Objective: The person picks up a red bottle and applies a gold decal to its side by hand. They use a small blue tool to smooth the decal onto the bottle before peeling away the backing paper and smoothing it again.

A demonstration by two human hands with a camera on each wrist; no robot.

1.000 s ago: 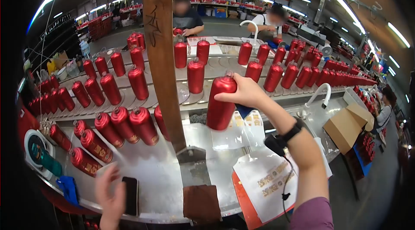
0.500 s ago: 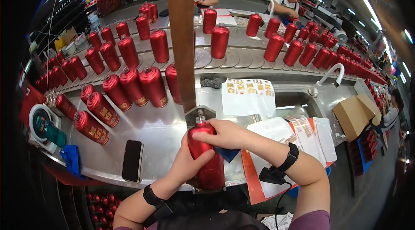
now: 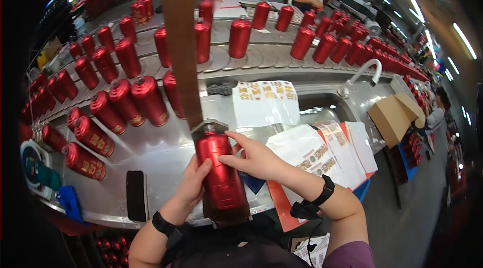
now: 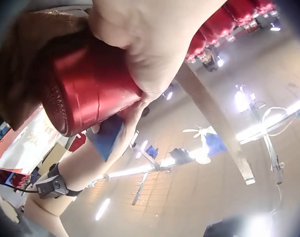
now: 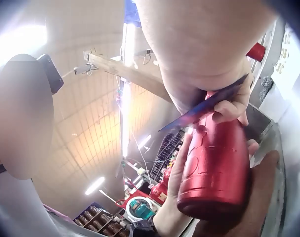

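Red bottle (image 3: 220, 175) upright at the near edge of the steel tabletop (image 3: 156, 152), neck up against a metal bracket (image 3: 209, 126) at the foot of a brown wooden post (image 3: 178, 41). Left hand (image 3: 191, 187) wrapped round the bottle's left flank, thumb across the front, fingers curled behind. Right hand (image 3: 254, 160) laid on the upper right of the bottle, fingers fairly straight and pressed to its shoulder, with a blue cloth (image 3: 251, 182) tucked under the palm. Black straps on both wrists.

Just left of the hands, a dark phone (image 3: 136, 195) flat on the tabletop. Further left, several red bottles (image 3: 93, 137) lying on their sides, more standing in rows on the conveyor (image 3: 261, 56) behind. To the right, white label sheets (image 3: 264, 102) with gold print, a stack of printed papers (image 3: 322, 152), a curved white nozzle (image 3: 365, 69) and a cardboard box (image 3: 395, 114). Two people seated beyond the conveyor
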